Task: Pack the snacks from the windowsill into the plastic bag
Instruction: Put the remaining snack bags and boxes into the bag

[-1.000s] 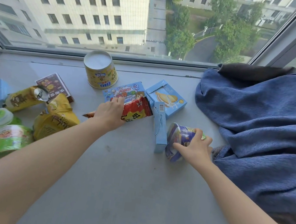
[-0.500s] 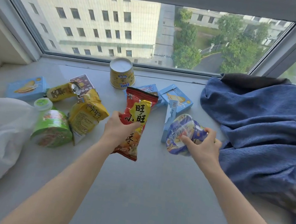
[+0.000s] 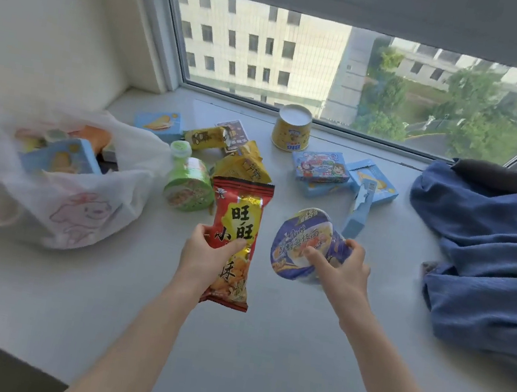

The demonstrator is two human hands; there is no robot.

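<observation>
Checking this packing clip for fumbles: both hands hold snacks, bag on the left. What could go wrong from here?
The left hand grips the red snack packet and the right hand holds the purple noodle cup, so neither is free to hold open the slumped plastic bag; items might miss.
The green cup lies on its side beside the bag and could get knocked.

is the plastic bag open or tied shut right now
Open. The plastic bag sits with its mouth gaping upward, and a blue box and an orange packet show inside it.
</observation>
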